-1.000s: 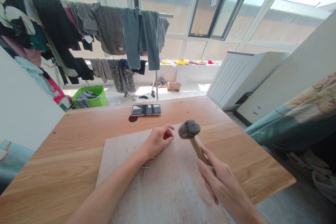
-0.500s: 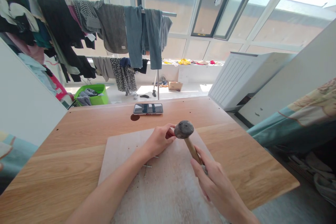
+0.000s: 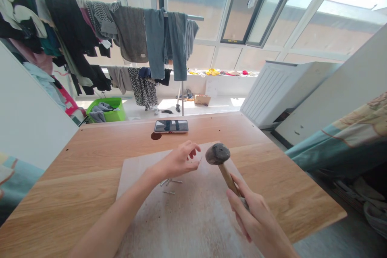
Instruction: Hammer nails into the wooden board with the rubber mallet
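Note:
My right hand (image 3: 252, 209) is wrapped round the wooden handle of a rubber mallet (image 3: 217, 154), its dark grey head raised above the board. Over the far part of a pale wooden board (image 3: 193, 217), my left hand (image 3: 183, 158) has its fingers parted, with nothing visible between them. Just past those fingertips a small nail (image 3: 201, 159) seems to stand in the board, beside the mallet head. Several loose nails (image 3: 169, 192) lie on the board below my left wrist, some partly hidden by it. Small dark holes dot the board's surface.
The board rests on a wood-grain table (image 3: 272, 169). A phone (image 3: 171, 126) lies near the table's far edge, beside a round hole (image 3: 156, 136). Beyond are a green basket (image 3: 117, 111) of clothes, hanging laundry (image 3: 130, 34) and a white ribbed cabinet-like unit (image 3: 272, 88).
My left fingers have spread and drawn slightly left, uncovering the small nail. The mallet has shifted a little right and down in my right hand. More of the loose nails show.

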Demonstrator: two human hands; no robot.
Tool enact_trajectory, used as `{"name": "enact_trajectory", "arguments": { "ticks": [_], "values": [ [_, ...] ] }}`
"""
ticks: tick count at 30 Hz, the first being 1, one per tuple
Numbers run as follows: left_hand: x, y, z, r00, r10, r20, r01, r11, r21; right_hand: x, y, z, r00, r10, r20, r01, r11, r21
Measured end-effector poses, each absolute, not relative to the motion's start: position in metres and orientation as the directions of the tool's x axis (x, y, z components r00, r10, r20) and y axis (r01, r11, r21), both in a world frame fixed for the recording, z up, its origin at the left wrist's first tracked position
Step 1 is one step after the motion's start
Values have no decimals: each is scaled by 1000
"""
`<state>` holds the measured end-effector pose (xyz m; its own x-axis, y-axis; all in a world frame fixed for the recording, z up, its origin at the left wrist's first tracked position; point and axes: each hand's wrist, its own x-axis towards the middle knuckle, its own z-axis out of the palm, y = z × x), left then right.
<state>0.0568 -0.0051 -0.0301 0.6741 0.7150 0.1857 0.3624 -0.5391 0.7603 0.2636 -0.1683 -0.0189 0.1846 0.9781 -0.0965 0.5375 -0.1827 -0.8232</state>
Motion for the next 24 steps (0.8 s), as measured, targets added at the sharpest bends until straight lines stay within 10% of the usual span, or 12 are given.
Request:
{"name": "enact_trajectory", "arguments": {
  "ticks": [8,24],
  "values": [
    [14,-37,3,747,648,-146,629,-619,471,291,-205,-36,254,947,-197,573,-311,-758],
    [36,-6,-16,746,660,85,539,-674,505,286,-214,-48,311,920,-238,546,-378,-748]
  ]
}}
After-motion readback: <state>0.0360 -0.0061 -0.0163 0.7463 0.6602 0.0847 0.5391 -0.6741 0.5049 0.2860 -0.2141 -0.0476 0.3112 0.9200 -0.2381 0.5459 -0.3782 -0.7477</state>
